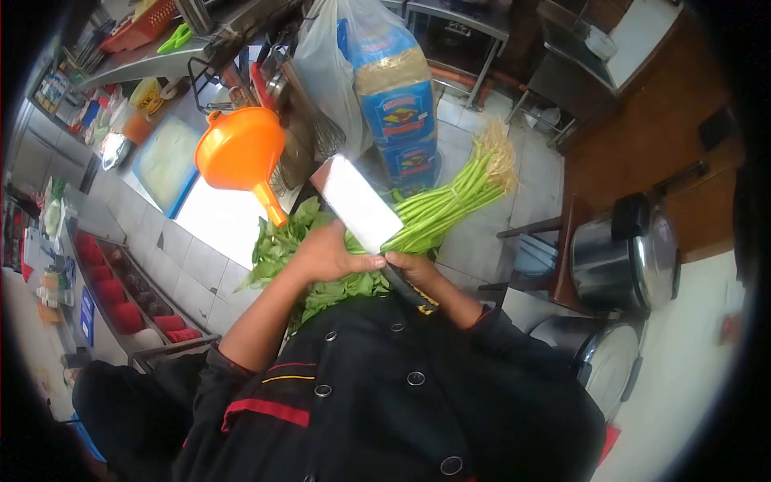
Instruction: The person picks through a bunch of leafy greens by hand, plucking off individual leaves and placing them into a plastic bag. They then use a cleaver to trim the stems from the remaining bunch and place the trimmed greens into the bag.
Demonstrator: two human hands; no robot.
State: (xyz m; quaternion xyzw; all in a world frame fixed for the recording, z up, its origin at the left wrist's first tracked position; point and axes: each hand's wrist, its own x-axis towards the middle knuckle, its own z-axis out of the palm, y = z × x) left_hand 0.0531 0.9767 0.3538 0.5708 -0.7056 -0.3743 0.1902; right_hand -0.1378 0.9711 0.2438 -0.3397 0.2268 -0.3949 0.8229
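Note:
A cleaver point(357, 201) with a broad, bright blade lies over a bunch of leafy greens. My right hand point(419, 273) is closed round its dark handle, which bears yellow lettering. My left hand point(321, 253) is closed over the leafy greens point(277, 245) beside the blade, its thumb reaching to the blade's heel; its fingers are partly hidden. Green stems point(446, 197) run out to the right and end in pale, stringy roots point(494, 157). Leaves spill to the left and below my wrist, close to my black jacket.
An orange funnel point(241, 153) stands up left of the blade, near a whisk point(325, 132) and other utensils. Behind are a plastic bag point(325, 72) and blue-labelled packs point(397, 112). Large metal pots point(614, 261) stand at right. Far left is a cutting board point(166, 161).

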